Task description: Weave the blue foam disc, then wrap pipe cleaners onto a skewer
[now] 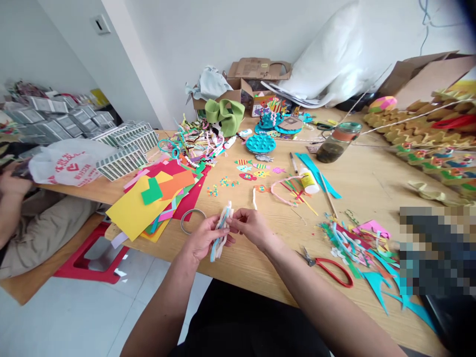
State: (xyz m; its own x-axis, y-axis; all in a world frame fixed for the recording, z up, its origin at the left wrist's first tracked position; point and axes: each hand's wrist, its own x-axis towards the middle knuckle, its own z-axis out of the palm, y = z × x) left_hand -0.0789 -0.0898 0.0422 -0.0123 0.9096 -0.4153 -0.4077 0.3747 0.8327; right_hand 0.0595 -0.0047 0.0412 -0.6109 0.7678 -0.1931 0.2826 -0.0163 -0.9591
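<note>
My left hand (205, 239) is closed around a small upright bundle of fuzzy pipe cleaners (227, 213), white and pale pink with a light blue strand. With thumb and fingertips pinched, my right hand (252, 225) grips the bundle's right side. Just beyond the right hand a short white pipe cleaner (254, 199) lies by an orange paper fish (262, 188). Left of the bundle, a thin grey ring (182, 224) rests near the table edge. Several colourful paper fish (247, 176) and piles of confetti bits (225, 182) lie farther back.
Coloured paper sheets (130, 210) overhang the table edge at left. Red-handled scissors (334, 270) and paper scraps (375, 282) lie right. A glue bottle (309, 182), glass jar (340, 142) and blue egg-tray piece (261, 144) stand behind. Another person's hand (15, 183) shows far left.
</note>
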